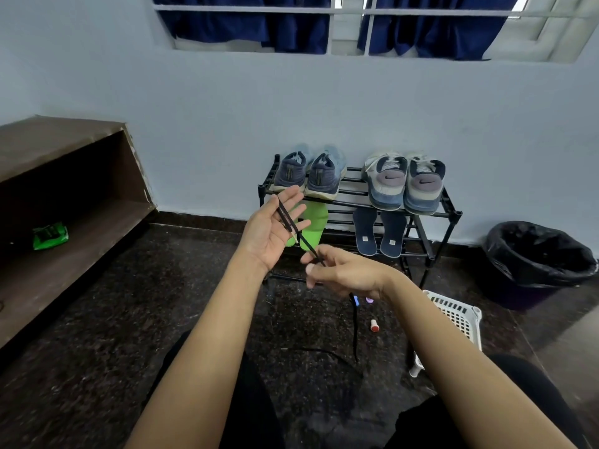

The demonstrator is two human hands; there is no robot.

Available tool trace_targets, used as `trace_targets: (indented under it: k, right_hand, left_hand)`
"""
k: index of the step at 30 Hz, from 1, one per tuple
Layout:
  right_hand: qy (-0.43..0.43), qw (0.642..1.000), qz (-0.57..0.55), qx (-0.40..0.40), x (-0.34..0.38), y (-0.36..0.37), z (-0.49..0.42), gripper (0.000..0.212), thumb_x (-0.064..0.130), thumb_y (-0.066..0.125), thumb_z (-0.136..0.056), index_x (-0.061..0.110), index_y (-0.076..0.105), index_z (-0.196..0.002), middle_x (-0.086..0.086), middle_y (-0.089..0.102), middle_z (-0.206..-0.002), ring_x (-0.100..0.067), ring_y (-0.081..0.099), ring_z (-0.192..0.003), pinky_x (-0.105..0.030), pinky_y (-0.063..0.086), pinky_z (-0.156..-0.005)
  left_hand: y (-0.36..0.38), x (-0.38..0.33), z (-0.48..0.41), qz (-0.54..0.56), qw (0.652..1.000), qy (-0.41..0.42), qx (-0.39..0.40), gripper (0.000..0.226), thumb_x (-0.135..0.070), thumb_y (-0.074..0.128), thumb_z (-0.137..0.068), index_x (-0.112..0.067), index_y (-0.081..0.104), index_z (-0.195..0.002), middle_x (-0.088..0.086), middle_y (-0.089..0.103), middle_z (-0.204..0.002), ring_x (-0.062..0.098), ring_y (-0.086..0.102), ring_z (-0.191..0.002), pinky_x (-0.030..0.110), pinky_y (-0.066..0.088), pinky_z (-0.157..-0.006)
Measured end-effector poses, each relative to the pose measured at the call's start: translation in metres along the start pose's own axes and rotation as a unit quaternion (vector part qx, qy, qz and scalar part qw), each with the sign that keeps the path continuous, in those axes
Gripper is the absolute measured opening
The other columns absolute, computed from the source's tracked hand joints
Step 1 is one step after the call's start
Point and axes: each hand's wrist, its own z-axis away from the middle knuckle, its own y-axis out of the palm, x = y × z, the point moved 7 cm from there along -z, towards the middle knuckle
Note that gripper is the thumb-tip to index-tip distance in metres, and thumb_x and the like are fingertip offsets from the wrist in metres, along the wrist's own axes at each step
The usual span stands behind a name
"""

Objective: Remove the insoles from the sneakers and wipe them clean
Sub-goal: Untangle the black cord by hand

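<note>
A black shoelace (287, 218) lies across the straight fingers of my left hand (274, 228), which is raised palm-up. My right hand (343, 270) pinches the same lace lower down; its loose end hangs to the floor (355, 332). Behind the hands stands a black shoe rack (431, 215). On its top shelf sit a pair of dark blue sneakers (308, 173) and a pair of grey-blue sneakers (405, 183). Two green insoles (316, 222) and two navy insoles (379, 233) lean on the lower shelf.
A black-lined waste bin (538, 260) stands at the right by the wall. A white plastic basket (460, 315) sits near my right forearm. A green wipes packet (50, 235) lies on the brown wooden shelf (64, 176) at left. Small items (374, 325) lie on the dark floor.
</note>
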Motion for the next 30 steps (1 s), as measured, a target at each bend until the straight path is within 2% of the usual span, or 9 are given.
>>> trace_targets:
  k: [2, 5, 9, 11, 14, 17, 20, 24, 30]
  right_hand:
    - [-0.029, 0.998, 0.026, -0.049, 0.007, -0.005, 0.002, 0.021, 0.024, 0.047, -0.1, 0.011, 0.043, -0.116, -0.006, 0.058, -0.081, -0.006, 0.03, -0.041, -0.018, 0.025, -0.037]
    - [-0.088, 0.988, 0.079, -0.1, 0.016, -0.011, 0.004, 0.015, 0.02, 0.041, -0.102, 0.009, 0.051, -0.101, -0.003, 0.06, -0.079, -0.007, 0.034, -0.043, -0.019, 0.027, -0.041]
    - [-0.092, 0.978, 0.155, -0.108, 0.018, -0.015, 0.005, 0.028, 0.017, 0.042, -0.101, 0.011, 0.067, -0.091, -0.003, 0.055, -0.08, -0.014, 0.044, -0.07, -0.023, 0.034, -0.064]
    - [-0.087, 0.974, 0.183, -0.104, 0.017, -0.015, 0.006, 0.029, 0.019, 0.044, -0.1, 0.014, 0.071, -0.092, -0.004, 0.055, -0.081, -0.012, 0.046, -0.075, -0.023, 0.034, -0.071]
    - [-0.075, 0.979, 0.156, -0.106, 0.018, -0.016, 0.007, 0.029, 0.01, 0.042, -0.1, 0.009, 0.07, -0.092, 0.0, 0.057, -0.073, -0.001, 0.049, -0.065, -0.014, 0.038, -0.066]
    - [-0.053, 0.992, 0.075, -0.09, 0.014, -0.011, 0.006, 0.031, -0.003, 0.032, -0.1, 0.003, 0.063, -0.098, -0.008, 0.061, -0.08, -0.008, 0.058, -0.067, -0.019, 0.048, -0.066]
    - [-0.03, 0.994, 0.041, -0.094, 0.01, -0.01, 0.006, 0.029, -0.009, 0.027, -0.096, 0.003, 0.053, -0.103, -0.013, 0.064, -0.082, -0.012, 0.061, -0.061, -0.022, 0.049, -0.058]
    - [-0.03, 0.997, 0.029, -0.062, 0.01, -0.004, 0.006, 0.028, -0.007, 0.028, -0.098, 0.003, 0.054, -0.094, -0.016, 0.064, -0.085, -0.012, 0.061, -0.059, -0.021, 0.05, -0.055]
    - [-0.066, 0.997, -0.042, 0.002, 0.026, 0.001, 0.016, 0.023, -0.002, 0.038, -0.099, 0.001, 0.06, -0.095, -0.015, 0.068, -0.088, -0.018, 0.067, -0.075, -0.019, 0.052, -0.062]
  left_hand:
    - [0.0, 0.0, 0.0, -0.002, 1.0, 0.001, -0.002, 0.04, -0.024, 0.026, -0.108, -0.011, 0.063, -0.114, 0.01, 0.058, -0.133, 0.033, 0.044, -0.136, 0.053, 0.042, -0.105]
    - [0.0, 0.0, 0.0, 0.005, 1.0, 0.001, -0.003, 0.04, -0.024, 0.026, -0.108, -0.01, 0.063, -0.115, 0.012, 0.058, -0.134, 0.033, 0.045, -0.135, 0.053, 0.043, -0.104]
    - [0.003, 0.003, 0.001, 0.013, 1.0, -0.003, 0.0, 0.04, -0.024, 0.026, -0.108, -0.01, 0.063, -0.115, 0.011, 0.063, -0.126, 0.033, 0.046, -0.134, 0.05, 0.047, -0.098]
    - [0.005, 0.004, 0.001, 0.011, 1.0, -0.004, 0.004, 0.039, -0.024, 0.027, -0.108, -0.01, 0.062, -0.115, 0.009, 0.064, -0.124, 0.033, 0.047, -0.134, 0.049, 0.048, -0.096]
    - [0.007, 0.006, 0.001, 0.011, 1.0, -0.004, 0.012, 0.039, -0.025, 0.027, -0.108, -0.01, 0.062, -0.116, 0.009, 0.066, -0.118, 0.033, 0.048, -0.133, 0.048, 0.05, -0.094]
    - [0.008, 0.004, 0.002, 0.023, 1.0, -0.001, 0.017, 0.04, -0.024, 0.026, -0.108, -0.01, 0.062, -0.116, 0.01, 0.065, -0.118, 0.032, 0.047, -0.133, 0.049, 0.05, -0.093]
    - [0.008, 0.002, 0.002, 0.035, 0.999, 0.002, 0.017, 0.04, -0.024, 0.025, -0.108, -0.009, 0.061, -0.116, 0.01, 0.065, -0.119, 0.032, 0.047, -0.133, 0.05, 0.049, -0.094]
    - [0.007, 0.002, 0.002, 0.026, 0.999, 0.005, 0.02, 0.04, -0.025, 0.025, -0.108, -0.011, 0.062, -0.116, 0.008, 0.066, -0.119, 0.031, 0.049, -0.132, 0.049, 0.05, -0.094]
    - [0.01, 0.01, 0.002, -0.03, 0.999, -0.004, 0.039, 0.039, -0.026, 0.028, -0.108, -0.012, 0.063, -0.116, 0.006, 0.069, -0.115, 0.025, 0.059, -0.119, 0.05, 0.051, -0.095]
